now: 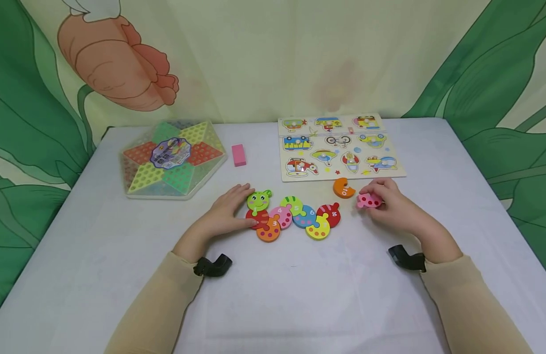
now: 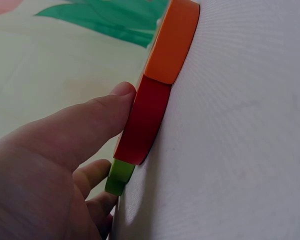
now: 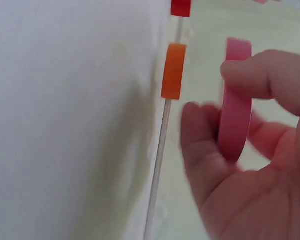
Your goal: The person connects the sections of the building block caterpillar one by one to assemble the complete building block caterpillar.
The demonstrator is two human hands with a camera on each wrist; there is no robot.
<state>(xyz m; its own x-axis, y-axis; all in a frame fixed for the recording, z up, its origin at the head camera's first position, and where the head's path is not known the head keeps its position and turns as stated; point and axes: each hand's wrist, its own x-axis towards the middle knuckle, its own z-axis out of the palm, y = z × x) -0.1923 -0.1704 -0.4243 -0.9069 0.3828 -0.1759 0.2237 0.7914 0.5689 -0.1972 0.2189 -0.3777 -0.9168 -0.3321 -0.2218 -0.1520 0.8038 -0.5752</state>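
A caterpillar puzzle of joined round pieces lies mid-table: a green face piece [image 1: 258,200], a red piece [image 2: 142,122], an orange piece [image 1: 268,231], then pink, green, blue, yellow and a red end piece [image 1: 329,215]. My left hand [image 1: 226,211] rests at its left end, thumb on the red piece and fingers beside the face piece. My right hand [image 1: 394,206] pinches a pink dotted puzzle piece [image 3: 235,105] between thumb and fingers, held above the cloth. Left of that hand lies a loose orange piece [image 1: 343,188], apart from the chain.
Behind the chain lies a wooden vehicle peg puzzle board [image 1: 339,169]. A hexagonal clear box [image 1: 173,162] with coloured pegs or beads sits at the back left, and a pink block [image 1: 239,155] beside it. A patterned curtain [image 1: 255,59] hangs behind the white-covered table [image 1: 299,305].
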